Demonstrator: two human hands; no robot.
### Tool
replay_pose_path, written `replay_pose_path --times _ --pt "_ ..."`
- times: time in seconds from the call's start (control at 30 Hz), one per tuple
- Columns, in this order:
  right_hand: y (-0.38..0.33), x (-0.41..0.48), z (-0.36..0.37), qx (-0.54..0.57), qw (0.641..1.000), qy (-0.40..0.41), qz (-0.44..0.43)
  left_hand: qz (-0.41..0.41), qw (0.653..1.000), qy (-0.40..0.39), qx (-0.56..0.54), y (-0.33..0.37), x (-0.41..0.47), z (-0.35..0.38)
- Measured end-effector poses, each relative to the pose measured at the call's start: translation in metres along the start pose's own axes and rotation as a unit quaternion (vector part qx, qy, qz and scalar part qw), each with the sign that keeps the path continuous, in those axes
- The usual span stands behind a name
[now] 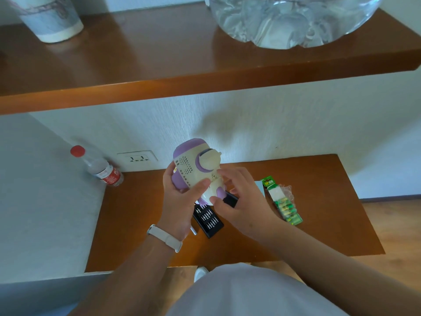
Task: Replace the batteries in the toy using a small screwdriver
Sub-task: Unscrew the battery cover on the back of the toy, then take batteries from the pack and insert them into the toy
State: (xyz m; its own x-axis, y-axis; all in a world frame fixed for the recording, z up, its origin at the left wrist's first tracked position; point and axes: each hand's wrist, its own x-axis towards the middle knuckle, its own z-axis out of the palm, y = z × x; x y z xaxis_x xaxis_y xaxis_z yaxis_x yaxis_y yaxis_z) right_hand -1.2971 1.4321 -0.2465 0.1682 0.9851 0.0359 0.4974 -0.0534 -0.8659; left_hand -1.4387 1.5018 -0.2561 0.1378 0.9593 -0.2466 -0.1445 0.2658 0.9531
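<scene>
Above the table (319,224), the left hand (180,197) grips the toy (193,165) round its body; the right hand (243,201) pinches its lower end. Turn it slowly, I judge, till the battery-door screw faces up. The bit case (208,218) lies just beneath both hands, the battery pack (284,206) right of the right hand.

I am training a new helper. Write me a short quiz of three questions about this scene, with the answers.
1. True or false: the toy lies flat on the table.
2. Where is the green battery pack? A) in a drawer B) on the table, to the right of the right hand C) inside the toy
3. Fill in: the white wristband is on the ___ wrist.
Key: 1 false, the left hand grips it above the table; 2 B; 3 left.
</scene>
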Motion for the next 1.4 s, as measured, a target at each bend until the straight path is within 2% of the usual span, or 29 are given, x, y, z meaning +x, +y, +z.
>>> replay_pose_path --times 0.13,0.33,0.6,0.8,0.87,1.03,1.2,1.4 --pt "-0.002 0.007 0.001 -0.034 0.998 0.017 -0.050 0.008 1.000 0.015 -0.003 0.003 -0.003 0.002" --pt "-0.007 0.014 0.004 -0.043 0.996 0.032 -0.075 0.008 0.999 0.031 -0.021 0.006 -0.002 -0.001" --pt "-0.013 0.019 0.011 -0.053 0.997 -0.044 -0.028 0.007 0.999 0.039 -0.002 0.007 -0.004 -0.012" --pt "-0.020 0.016 0.024 -0.053 0.997 -0.060 -0.016 -0.013 0.999 0.041 -0.016 0.002 -0.007 -0.029" --pt "-0.023 0.014 0.030 -0.028 0.998 -0.050 0.007 -0.015 0.999 0.037 -0.018 -0.001 -0.006 -0.036" --pt "-0.028 0.006 0.054 0.099 0.985 0.032 0.134 -0.034 0.998 0.029 -0.046 -0.005 0.001 -0.059" --pt "-0.033 0.006 0.077 0.164 0.965 0.051 0.199 -0.045 0.997 0.022 -0.053 -0.014 0.007 -0.090" --pt "-0.039 0.014 0.107 0.146 0.964 0.032 0.220 -0.060 0.995 0.000 -0.081 -0.022 0.017 -0.132"
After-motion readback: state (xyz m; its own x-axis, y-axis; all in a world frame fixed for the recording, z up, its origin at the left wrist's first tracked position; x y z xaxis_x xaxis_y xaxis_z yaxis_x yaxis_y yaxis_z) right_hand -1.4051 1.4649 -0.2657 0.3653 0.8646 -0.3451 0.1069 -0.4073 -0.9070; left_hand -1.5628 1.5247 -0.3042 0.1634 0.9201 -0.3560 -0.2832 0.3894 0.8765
